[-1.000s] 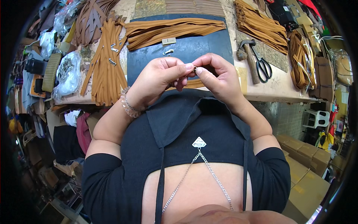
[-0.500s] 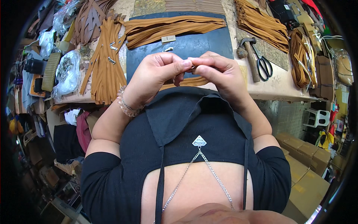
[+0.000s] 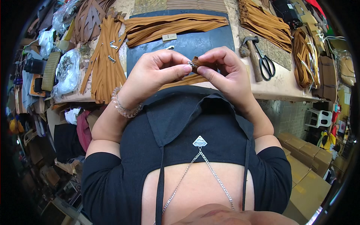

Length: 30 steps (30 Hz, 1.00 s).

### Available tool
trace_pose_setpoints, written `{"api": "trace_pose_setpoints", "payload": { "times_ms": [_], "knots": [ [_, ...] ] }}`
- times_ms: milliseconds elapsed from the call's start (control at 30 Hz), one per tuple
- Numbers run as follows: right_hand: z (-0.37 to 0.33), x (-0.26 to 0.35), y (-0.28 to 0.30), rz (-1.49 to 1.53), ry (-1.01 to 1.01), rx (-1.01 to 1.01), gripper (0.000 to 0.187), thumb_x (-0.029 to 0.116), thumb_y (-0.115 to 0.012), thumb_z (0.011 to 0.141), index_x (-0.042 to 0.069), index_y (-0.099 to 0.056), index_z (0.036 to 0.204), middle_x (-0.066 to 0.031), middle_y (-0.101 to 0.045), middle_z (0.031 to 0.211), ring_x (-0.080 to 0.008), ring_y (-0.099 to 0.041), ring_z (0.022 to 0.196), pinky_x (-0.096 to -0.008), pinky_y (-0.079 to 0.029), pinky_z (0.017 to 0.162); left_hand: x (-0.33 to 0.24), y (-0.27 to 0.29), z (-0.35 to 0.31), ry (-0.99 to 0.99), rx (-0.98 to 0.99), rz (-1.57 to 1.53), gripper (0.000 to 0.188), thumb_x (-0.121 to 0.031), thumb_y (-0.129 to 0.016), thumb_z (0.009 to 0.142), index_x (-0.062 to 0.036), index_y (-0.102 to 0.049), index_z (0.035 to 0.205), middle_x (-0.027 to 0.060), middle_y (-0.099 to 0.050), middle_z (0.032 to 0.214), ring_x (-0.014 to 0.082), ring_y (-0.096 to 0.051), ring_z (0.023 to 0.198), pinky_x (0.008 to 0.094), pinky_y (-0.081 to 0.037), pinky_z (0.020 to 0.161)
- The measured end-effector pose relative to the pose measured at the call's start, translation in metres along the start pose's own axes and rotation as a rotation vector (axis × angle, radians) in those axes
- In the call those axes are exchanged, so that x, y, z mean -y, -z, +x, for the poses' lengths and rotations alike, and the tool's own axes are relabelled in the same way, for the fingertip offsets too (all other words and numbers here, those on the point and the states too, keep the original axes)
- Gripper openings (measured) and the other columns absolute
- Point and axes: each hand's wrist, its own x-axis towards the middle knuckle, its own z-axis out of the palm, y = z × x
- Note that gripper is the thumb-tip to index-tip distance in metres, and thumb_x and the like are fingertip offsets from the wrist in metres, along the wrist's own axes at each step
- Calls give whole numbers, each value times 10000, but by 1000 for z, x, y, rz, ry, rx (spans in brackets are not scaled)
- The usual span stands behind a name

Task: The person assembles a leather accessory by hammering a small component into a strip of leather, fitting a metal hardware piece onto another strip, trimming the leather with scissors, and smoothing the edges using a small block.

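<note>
In front of my chest, my left hand point(image 3: 159, 71) pinches a small silver zipper slider point(image 3: 191, 64) between thumb and forefinger. My right hand point(image 3: 227, 71) grips the end of a brown zipper tape point(image 3: 195, 60) that meets the slider. How far the tape sits inside the slider is too small to tell. Beyond the hands, a bundle of brown zipper tapes point(image 3: 176, 26) lies across the dark mat point(image 3: 146, 55), with a small tag point(image 3: 169, 36) at its near edge. Another silver slider point(image 3: 170, 47) rests on the mat, just past my left hand.
On the left, more zipper tapes point(image 3: 108, 67) carry several silver sliders, beside a plastic bag of metal parts point(image 3: 68, 71). To the right are a hammer point(image 3: 254, 62), black-handled scissors point(image 3: 267, 66) and further tape bundles point(image 3: 264, 24). Cardboard boxes point(image 3: 305, 183) stand below the table's right side.
Both hands have drawn slightly apart and the right hand has risen and turned a little. The slider and the brown tape end now show between my fingertips, where they were mostly covered.
</note>
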Motion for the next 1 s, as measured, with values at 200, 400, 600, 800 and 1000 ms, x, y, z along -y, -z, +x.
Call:
{"api": "trace_pose_setpoints", "payload": {
  "times_ms": [200, 400, 600, 800, 1000],
  "knots": [
    [-1, 0, 0, -11, 62, 1, 178, -8, -714, 879, 23, -620, 1027, -17, -617, 956, -86, -609, 902, -243, -506, 841, 2, 4, 3, -8, 41, -4, 157, -124, -693, 945, 12, -687, 1023, 35, -677, 911, 109, -627, 825, 248, -514, 778],
    [-3, -2, -1, 98, 12, 14, 178, -25, -716, 876, 37, -586, 982, -10, -591, 944, -84, -595, 900, -239, -500, 829, -4, 2, 4, -1, 63, 17, 144, -122, -691, 946, 13, -691, 996, 24, -663, 906, 89, -605, 824, 235, -503, 769],
    [-4, -7, 0, 125, 31, -13, 183, -28, -711, 880, 50, -554, 933, -12, -588, 937, -74, -577, 861, -220, -484, 778, -6, -3, 5, -76, 22, 102, 104, -88, -707, 927, 9, -700, 962, 12, -648, 920, 81, -600, 841, 223, -498, 773],
    [-5, -13, 0, 122, 66, -17, 189, -31, -702, 885, 57, -539, 920, -26, -599, 933, -74, -577, 860, -222, -485, 760, 0, -3, 4, -244, -6, 293, 91, -62, -729, 899, 20, -704, 931, 37, -666, 920, 100, -613, 843, 233, -501, 769],
    [-6, -19, 0, -13, 154, -31, 173, -70, -674, 872, 42, -543, 888, -47, -621, 939, -101, -596, 856, -249, -508, 774, -1, -5, 4, -375, -26, 517, 109, -59, -761, 856, 23, -705, 901, 62, -682, 885, 130, -637, 835, 265, -510, 767]
  ]
}}
